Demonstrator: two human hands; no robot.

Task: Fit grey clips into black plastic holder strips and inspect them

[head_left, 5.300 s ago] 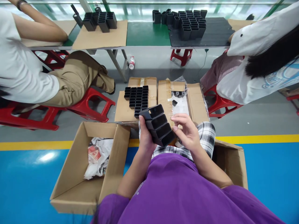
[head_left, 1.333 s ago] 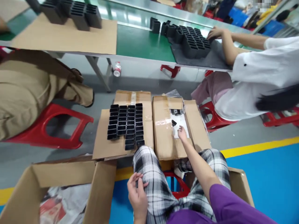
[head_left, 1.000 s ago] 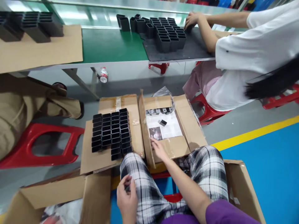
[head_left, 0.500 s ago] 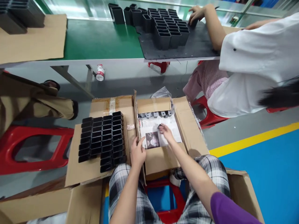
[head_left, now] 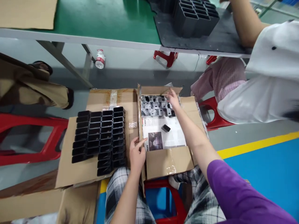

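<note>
right hand [head_left: 173, 99] has moved from loose tube [head_left: 166, 128] to the raised far flap [head_left: 153, 90] of the carton [head_left: 169, 161]; left hand [head_left: 137, 154] is at the carton's left edge. neither grip can be confirmed. tube lies mid-carton; flap is best steadied upright, clear of wrapped parts [head_left: 154, 105].

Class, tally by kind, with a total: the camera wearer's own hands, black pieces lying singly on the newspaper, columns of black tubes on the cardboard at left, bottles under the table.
Hands: 2 (left hand, right hand)
Single black piece: 1
Columns of black tubes: 4
Bottle: 1
Total: 8
</note>
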